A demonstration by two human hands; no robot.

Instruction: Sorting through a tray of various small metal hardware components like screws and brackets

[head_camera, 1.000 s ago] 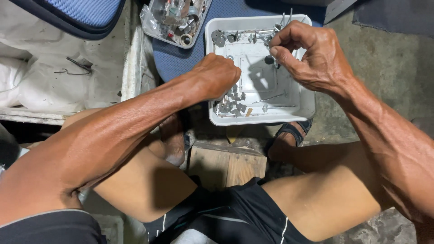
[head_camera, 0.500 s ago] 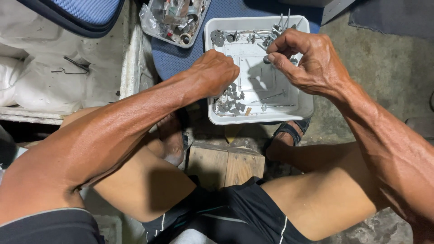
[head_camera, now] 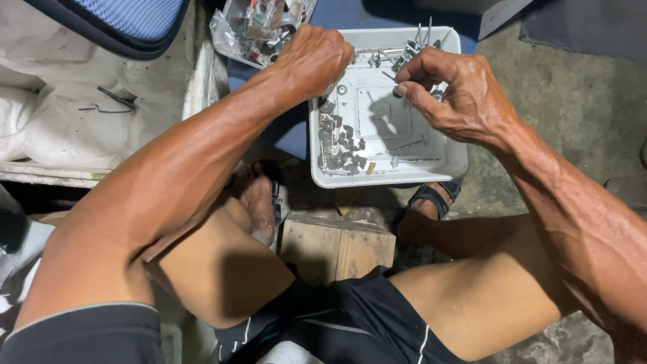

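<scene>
Head view: both hands over the white tray (head_camera: 451, 165) of small metal parts.

I see the left hand (head_camera: 315, 59) curled closed on the tray's far left corner (what it holds, I cannot tell); the grey pieces (head_camera: 342, 145) lie inside by the left wall; the right hand (head_camera: 458, 94) pinches a small metal part (head_camera: 396, 90) above the tray.

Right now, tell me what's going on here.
A seated person bends over a white tray of small metal parts on the ground. The left hand rests fisted at the tray's upper left corner. The right hand pinches a small metal piece above it. A grey pile of parts lies along the tray's left side.
</scene>
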